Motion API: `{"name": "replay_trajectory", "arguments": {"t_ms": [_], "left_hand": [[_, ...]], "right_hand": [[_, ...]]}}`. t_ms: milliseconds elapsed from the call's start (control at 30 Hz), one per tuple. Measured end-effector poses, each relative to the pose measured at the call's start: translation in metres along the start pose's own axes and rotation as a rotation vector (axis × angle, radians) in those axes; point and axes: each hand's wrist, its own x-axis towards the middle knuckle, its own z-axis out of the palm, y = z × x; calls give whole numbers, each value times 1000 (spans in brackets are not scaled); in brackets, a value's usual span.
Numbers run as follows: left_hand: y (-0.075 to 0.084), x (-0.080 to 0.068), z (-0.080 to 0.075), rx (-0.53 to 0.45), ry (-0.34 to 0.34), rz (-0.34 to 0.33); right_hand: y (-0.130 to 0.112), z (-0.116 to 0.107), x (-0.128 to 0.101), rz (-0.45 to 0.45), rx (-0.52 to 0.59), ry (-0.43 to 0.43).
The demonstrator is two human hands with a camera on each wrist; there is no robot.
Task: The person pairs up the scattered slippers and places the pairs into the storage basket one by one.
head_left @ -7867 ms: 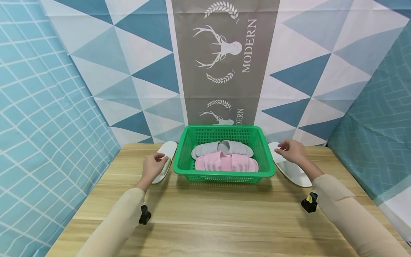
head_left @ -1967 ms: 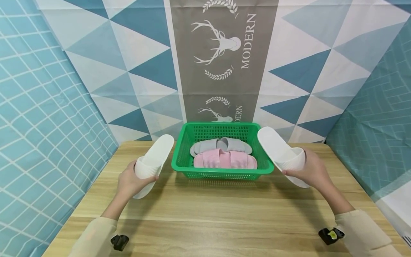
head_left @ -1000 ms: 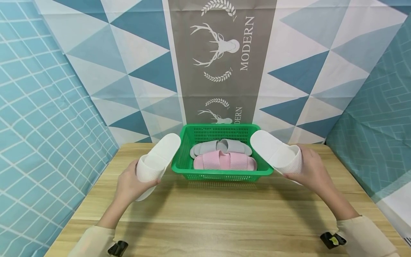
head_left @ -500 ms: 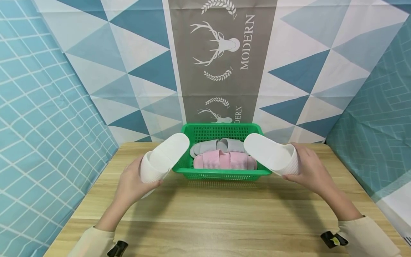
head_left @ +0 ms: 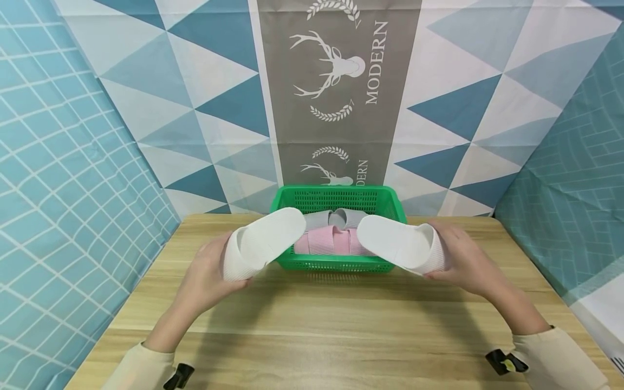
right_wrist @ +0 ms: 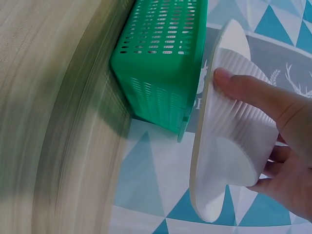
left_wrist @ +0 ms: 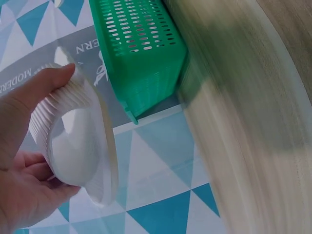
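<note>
Two white slippers are held up over the front of the green basket (head_left: 336, 264): the left hand (head_left: 207, 276) grips the left white slipper (head_left: 265, 242), the right hand (head_left: 463, 257) grips the right white slipper (head_left: 397, 242). The step looks like stowing; next, lowering them onto the pink slippers (head_left: 331, 241) and grey slippers (head_left: 336, 218), which they partly hide. The wrist views blur the worktop (head_left: 331, 325).

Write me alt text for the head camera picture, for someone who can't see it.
A person's left hand and right hand each hold a white slipper above the near edge of a green basket on a wooden table. Pink slippers and grey slippers lie in the basket.
</note>
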Motion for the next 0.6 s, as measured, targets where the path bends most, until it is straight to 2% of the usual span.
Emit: {"name": "replay_trajectory", "arguments": {"t_ms": [200,433,600], "left_hand": [[5,-2,-3,-10,-48,35],[7,-1,-3,-12,-88,128],[12,-2,-3,-28,-131,160]], "right_hand": [[-5,0,-1,-29,21,-65],[-13,0,-1,-49,65,-153],[-18,-1,-2,-60,60,-205]]}}
